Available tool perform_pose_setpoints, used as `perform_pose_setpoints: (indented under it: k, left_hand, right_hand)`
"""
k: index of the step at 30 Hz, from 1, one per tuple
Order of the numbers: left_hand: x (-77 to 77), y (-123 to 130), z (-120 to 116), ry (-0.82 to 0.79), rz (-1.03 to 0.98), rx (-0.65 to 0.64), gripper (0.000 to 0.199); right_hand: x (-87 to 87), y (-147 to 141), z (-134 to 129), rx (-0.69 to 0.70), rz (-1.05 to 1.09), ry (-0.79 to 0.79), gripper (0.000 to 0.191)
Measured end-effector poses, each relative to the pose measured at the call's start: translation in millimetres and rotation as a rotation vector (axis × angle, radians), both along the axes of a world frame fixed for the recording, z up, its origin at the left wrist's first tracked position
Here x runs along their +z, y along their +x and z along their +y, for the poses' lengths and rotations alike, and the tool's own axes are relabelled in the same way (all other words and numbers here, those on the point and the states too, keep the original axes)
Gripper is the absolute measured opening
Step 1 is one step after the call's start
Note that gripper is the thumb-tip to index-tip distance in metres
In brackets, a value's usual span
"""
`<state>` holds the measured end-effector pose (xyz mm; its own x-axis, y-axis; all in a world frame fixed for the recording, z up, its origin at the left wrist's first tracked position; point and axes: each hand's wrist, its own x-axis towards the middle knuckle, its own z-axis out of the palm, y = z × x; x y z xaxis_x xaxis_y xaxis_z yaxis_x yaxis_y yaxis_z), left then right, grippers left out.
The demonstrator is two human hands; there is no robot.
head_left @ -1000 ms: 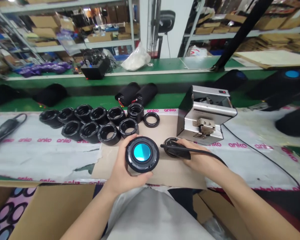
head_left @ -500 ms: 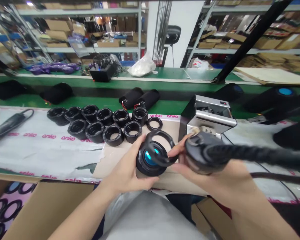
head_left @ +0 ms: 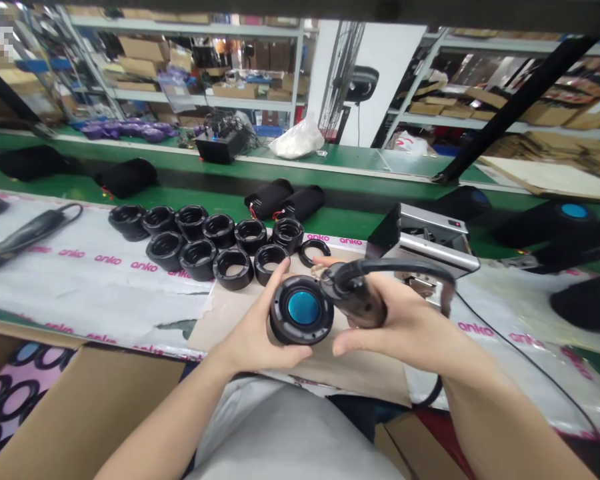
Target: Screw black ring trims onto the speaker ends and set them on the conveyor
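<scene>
Black round speaker unit (head_left: 301, 309) with a blue centre disc sits in the person's left hand (head_left: 247, 327), just above the middle of the frame's lower half, its blue face turned up toward the camera. The left thumb runs up its edge and the left fingers (head_left: 285, 359) curl beneath the rim, gripping it firmly. The right hand (head_left: 400, 320) is closed around a black corded electric screwdriver (head_left: 356, 298), whose front end sits against the speaker's upper right rim; exactly where it meets the rim is hidden. Its black cable (head_left: 395, 264) arcs off to the right.

Behind the hands, a thin black ring (head_left: 313, 253) lies on a cardboard sheet (head_left: 360, 377), next to two rows of black ribbed speaker housings (head_left: 199, 260). A steel screw feeder (head_left: 425, 245) stands at right, just past the right hand. Two black cylindrical sleeves (head_left: 285, 199) lie on the green bench beyond. Pink-printed plastic film (head_left: 105, 293) covers the bench at left, and an open cardboard box (head_left: 85, 413) sits at lower left.
</scene>
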<state>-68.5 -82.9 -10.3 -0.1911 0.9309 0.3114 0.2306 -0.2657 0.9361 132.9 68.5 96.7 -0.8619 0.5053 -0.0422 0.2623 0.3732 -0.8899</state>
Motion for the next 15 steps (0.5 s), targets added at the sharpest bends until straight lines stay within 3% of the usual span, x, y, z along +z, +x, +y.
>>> perform_pose_setpoints:
  k: [3,7,12,15]
  left_hand:
    - [1.3,-6,4,0.015,0.029,-0.033,0.133]
    - [0.1,-11,5,0.033,0.043,-0.059,0.134]
    - [-7.2,-12,3,0.019,0.034,-0.034,0.137]
    - [-7.1,-11,2,0.003,0.032,-0.023,0.138]
  right_hand:
    - [-3.6,-10,7,0.080,-0.001,0.016,0.072]
    - [-8.4,-14,5,0.060,0.000,0.021,0.069]
    - [-20.2,-8,-4,-0.046,0.154,-0.052,0.073]
    - [-28.7,-5,-10,-0.124,0.083,-0.013,0.070]
